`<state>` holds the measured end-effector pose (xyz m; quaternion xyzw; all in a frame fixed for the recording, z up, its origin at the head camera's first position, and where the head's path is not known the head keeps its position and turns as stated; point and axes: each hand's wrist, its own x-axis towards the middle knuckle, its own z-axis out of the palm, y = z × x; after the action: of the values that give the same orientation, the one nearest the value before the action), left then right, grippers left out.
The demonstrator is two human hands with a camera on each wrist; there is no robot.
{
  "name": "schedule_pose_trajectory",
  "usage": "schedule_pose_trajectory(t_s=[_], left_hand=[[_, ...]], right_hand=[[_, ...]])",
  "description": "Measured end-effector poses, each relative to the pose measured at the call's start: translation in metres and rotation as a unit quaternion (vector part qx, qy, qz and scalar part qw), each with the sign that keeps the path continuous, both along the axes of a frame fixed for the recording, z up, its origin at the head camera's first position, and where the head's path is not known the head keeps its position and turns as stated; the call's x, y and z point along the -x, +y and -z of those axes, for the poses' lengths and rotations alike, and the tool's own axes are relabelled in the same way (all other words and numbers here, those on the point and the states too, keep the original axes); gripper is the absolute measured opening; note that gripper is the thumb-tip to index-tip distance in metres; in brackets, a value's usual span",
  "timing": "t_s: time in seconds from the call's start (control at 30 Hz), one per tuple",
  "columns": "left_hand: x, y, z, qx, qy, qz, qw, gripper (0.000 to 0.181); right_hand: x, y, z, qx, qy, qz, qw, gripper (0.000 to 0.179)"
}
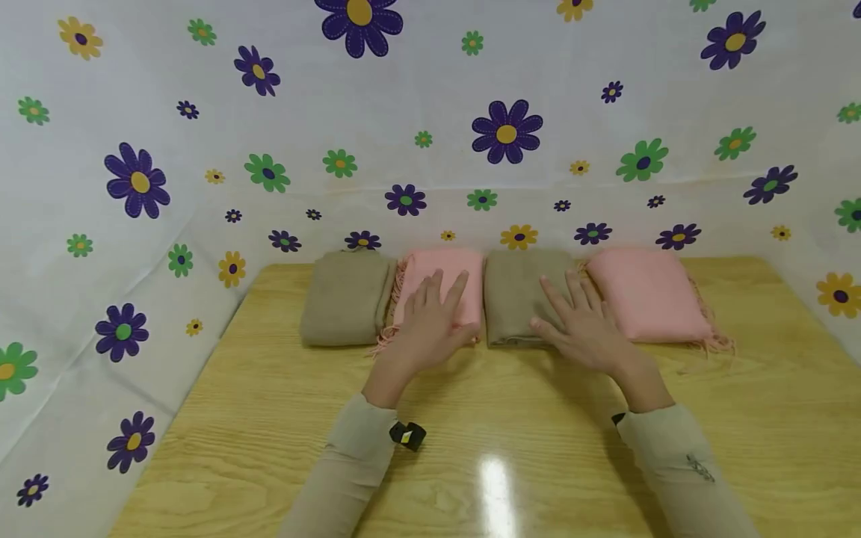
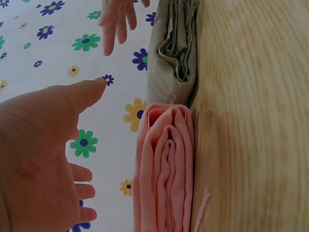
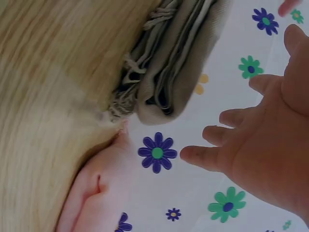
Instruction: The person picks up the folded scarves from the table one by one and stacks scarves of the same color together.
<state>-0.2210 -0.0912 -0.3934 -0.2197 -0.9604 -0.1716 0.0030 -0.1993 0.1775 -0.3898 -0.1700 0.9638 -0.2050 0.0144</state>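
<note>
Folded fringed scarves lie in a row on the table: a beige scarf (image 1: 348, 302) at the left, a pink scarf (image 1: 440, 265) beside it, a second beige scarf (image 1: 514, 291), then a second pink scarf (image 1: 649, 299) at the right. My left hand (image 1: 430, 325) is over the left pink scarf, fingers spread and straight. Over the right beige scarf is my right hand (image 1: 585, 321), likewise spread. Both wrist views show a gap between the palms and the scarves; the left hand (image 2: 43, 154) and right hand (image 3: 260, 130) hold nothing. The layered folded edges face me.
A wooden table (image 1: 269, 448) carries the scarves near its far edge. Behind and at the sides hangs a white cloth (image 1: 430, 90) printed with purple, green and yellow flowers. Loose pink fringe (image 1: 716, 344) trails onto the wood at the right. Each sleeve cuff bears a black wrist device (image 1: 408, 436).
</note>
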Motion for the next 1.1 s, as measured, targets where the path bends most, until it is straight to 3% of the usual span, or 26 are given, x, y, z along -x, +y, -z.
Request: schedule_pose_trajectory(t_s=[0.23,0.4,0.5,0.6,0.73,0.77,0.9,0.97,1.1], left_hand=[[0.016,0.019,0.006,-0.09,-0.016,0.009,0.9958,0.079],[0.025,0.031,0.008,-0.214,-0.053,0.012,0.9754,0.076],[0.03,0.041,0.01,-0.244,-0.072,0.018,0.9669,0.075],[0.035,0.052,0.014,-0.247,-0.086,0.01,0.9651,0.078],[0.039,0.068,0.022,-0.254,-0.112,-0.026,0.9604,0.084],[0.04,0.072,0.024,-0.254,-0.118,-0.035,0.9593,0.084],[0.042,0.082,0.028,-0.24,-0.145,-0.061,0.9578,0.086],[0.042,0.086,0.028,-0.213,-0.157,-0.064,0.962,0.086],[0.041,0.093,0.028,-0.119,-0.154,-0.045,0.9798,0.081]], right_hand=[[0.014,0.007,0.012,0.066,0.001,0.003,0.9978,0.067],[0.026,0.011,0.018,0.096,-0.015,0.004,0.9952,0.067],[0.033,0.012,0.023,0.105,-0.02,0.003,0.9943,0.067],[0.038,0.012,0.028,0.113,-0.023,0.005,0.9934,0.066],[0.039,0.012,0.033,0.138,-0.017,0.007,0.9903,0.072],[0.043,0.014,0.04,0.146,-0.006,0.005,0.9892,0.074],[0.049,0.016,0.045,0.161,0.024,-0.008,0.9866,0.071],[0.054,0.017,0.045,0.159,0.03,-0.011,0.9868,0.064],[0.056,0.015,0.034,0.113,-0.01,-0.005,0.9936,0.062]])
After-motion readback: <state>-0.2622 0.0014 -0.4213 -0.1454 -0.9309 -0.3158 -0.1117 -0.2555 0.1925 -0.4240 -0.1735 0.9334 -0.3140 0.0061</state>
